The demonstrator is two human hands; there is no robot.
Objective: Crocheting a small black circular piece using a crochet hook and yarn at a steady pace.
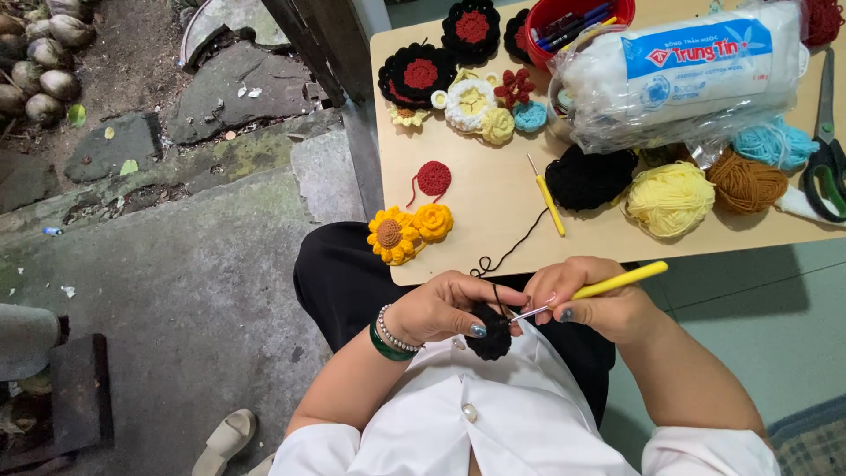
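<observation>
My left hand pinches a small round black crochet piece in front of my chest. My right hand grips a yellow-handled crochet hook whose metal tip pokes into that piece. A black yarn strand runs from the piece up over the table edge to a black yarn ball. A beaded bracelet and a green bangle circle my left wrist.
The wooden table holds finished crochet flowers: a yellow sunflower, a red disc, black-and-red ones. A second yellow hook, yellow, brown and blue yarn balls, a stuffing bag, scissors and a red pen tub lie there too.
</observation>
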